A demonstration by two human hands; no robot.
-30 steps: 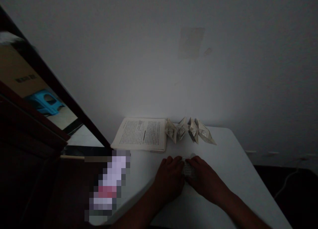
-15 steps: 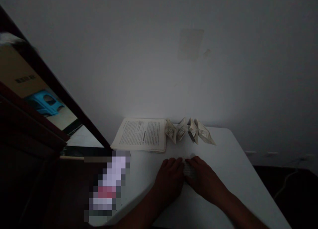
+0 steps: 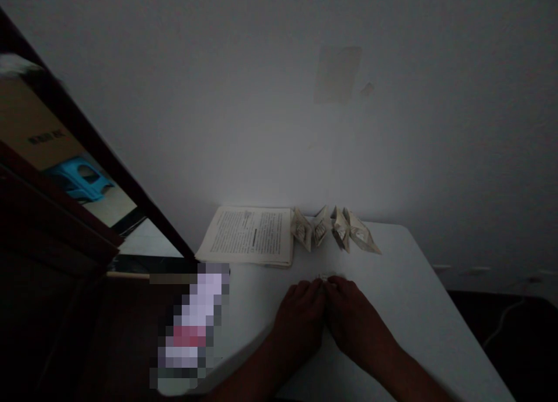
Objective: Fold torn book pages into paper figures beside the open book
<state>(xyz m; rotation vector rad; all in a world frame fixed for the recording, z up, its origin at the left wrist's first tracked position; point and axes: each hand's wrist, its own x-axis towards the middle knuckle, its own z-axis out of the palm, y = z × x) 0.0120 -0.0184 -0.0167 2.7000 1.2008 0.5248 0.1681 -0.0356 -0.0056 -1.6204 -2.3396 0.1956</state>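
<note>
A small piece of paper (image 3: pixel 323 277) sits between the two hands, over the middle of the worktop (image 3: pixel 244 309), well in from its right edge; only a pale, thin, creased sliver of it shows at the fingertips. The left hand (image 3: pixel 300 318) has its fingers curled and its grip closed on the paper. The right hand (image 3: pixel 354 318) mirrors it, its grip also closed on the paper, the two hands touching at the thumb sides. The rest of the paper is hidden beneath them.

Along the far edge stand pointed folded paper shapes (image 3: pixel 340 229) in two pairs, crisp, angular and greyish, with sharp tips and dark print in their hollows. Just beside them, at the far left corner, lies a flat stack of printed pages (image 3: pixel 248 236), off-white and matte, its edges slightly uneven. A pixelated pale object (image 3: pixel 187 320) lies along the left edge.

The worktop is smooth and white, with a rounded far right corner, its far edge by a plain grey wall (image 3: pixel 218 100) bearing a yellowish patch (image 3: pixel 337 74). At left, a dark-framed panel (image 3: pixel 124 184) shows a glossy blue plastic stool (image 3: pixel 78 175) and brown cardboard (image 3: pixel 35 120). The light is dim.
</note>
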